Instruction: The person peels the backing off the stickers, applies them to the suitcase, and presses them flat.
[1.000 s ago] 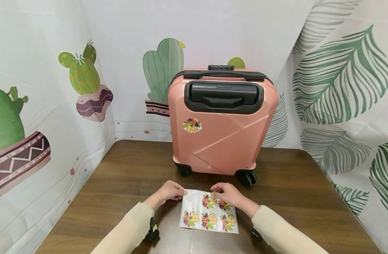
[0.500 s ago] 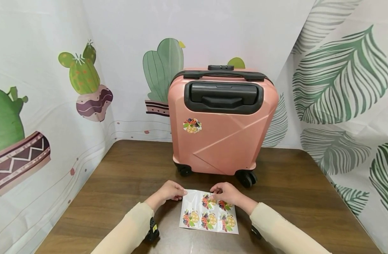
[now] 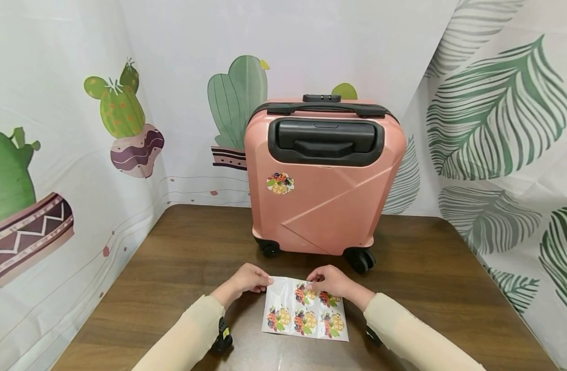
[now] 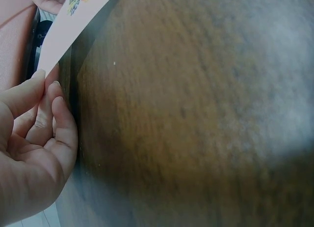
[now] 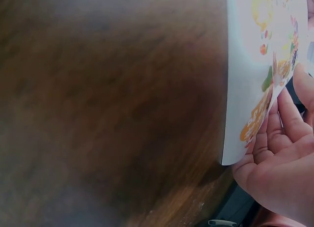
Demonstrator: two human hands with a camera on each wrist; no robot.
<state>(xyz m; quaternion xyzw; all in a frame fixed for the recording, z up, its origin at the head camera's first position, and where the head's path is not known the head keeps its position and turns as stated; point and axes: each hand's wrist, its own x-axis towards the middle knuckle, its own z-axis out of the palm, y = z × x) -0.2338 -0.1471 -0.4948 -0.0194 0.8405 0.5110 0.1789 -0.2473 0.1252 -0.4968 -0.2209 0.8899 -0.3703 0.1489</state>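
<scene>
A white sheet of round fruit-print stickers (image 3: pixel 306 322) lies in front of the suitcase in the head view, with a bare white patch at its upper left. My left hand (image 3: pixel 247 279) pinches that upper left corner between thumb and fingers. At the upper right, my right hand (image 3: pixel 335 283) holds the sheet, its thumb over the printed side and its fingers (image 5: pixel 289 116) behind it in the right wrist view. Part of the upper right sticker is hidden by this hand. A matching round sticker (image 3: pixel 280 183) is on the left side of the pink suitcase's front.
The pink suitcase (image 3: pixel 329 206) stands upright on its black wheels (image 3: pixel 359 260) at the back of the brown wooden table (image 3: pixel 181 257). Its black pull handle (image 3: pixel 327 141) is pushed in. Cloth printed with cacti and leaves (image 3: pixel 190 67) hangs behind and beside the table.
My right hand has shifted slightly left on the sheet, its thumb lying a little lower over the stickers. The left hand and the suitcase stay put.
</scene>
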